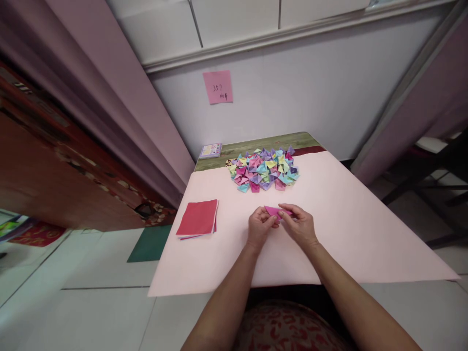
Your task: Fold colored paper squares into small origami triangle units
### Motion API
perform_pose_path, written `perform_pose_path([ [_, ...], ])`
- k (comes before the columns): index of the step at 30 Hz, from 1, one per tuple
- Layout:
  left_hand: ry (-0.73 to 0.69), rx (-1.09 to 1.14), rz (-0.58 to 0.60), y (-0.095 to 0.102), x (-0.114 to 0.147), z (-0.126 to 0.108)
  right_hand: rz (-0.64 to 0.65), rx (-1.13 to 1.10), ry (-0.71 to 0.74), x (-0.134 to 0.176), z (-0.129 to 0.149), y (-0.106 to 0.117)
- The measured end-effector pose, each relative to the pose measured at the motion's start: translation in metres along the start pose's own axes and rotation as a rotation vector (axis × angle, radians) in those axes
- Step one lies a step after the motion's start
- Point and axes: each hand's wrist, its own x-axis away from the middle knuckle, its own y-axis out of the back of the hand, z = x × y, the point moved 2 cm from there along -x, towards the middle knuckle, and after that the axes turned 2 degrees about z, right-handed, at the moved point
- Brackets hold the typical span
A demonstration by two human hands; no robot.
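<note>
A small magenta sheet of origami paper, folded to a triangle, is held between both hands above the pale pink table cover. My left hand pinches its left part, the thumb lying near the paper's lower edge. On the other side, my right hand grips it with thumb and fingers. Beyond the hands lies a heap of folded paper pieces in pink, purple, yellow, green and blue. To the left rests a stack of square paper with a red sheet on top.
The pale pink cover spreads over the table, its front edge close to my body. At the back left corner sits a small printed packet. A pink note is stuck to the wall. Purple curtains hang at the left.
</note>
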Motion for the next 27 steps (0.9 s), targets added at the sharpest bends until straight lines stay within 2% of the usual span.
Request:
perform_pose_path([
  [4,-0.040,0.011,-0.070,0.002,-0.002,0.001,-0.075,0.187,0.169,0.000,0.008,0.000],
  [18,-0.035,0.034,-0.154,0.004,-0.004,0.000,-0.105,0.504,0.372,0.003,0.010,-0.002],
  [23,-0.043,0.023,-0.153,0.003,-0.004,0.000,-0.091,0.548,0.382,0.004,0.014,0.000],
  [27,-0.132,-0.170,-0.180,0.001,0.002,-0.002,-0.080,0.526,0.315,0.005,0.013,-0.001],
])
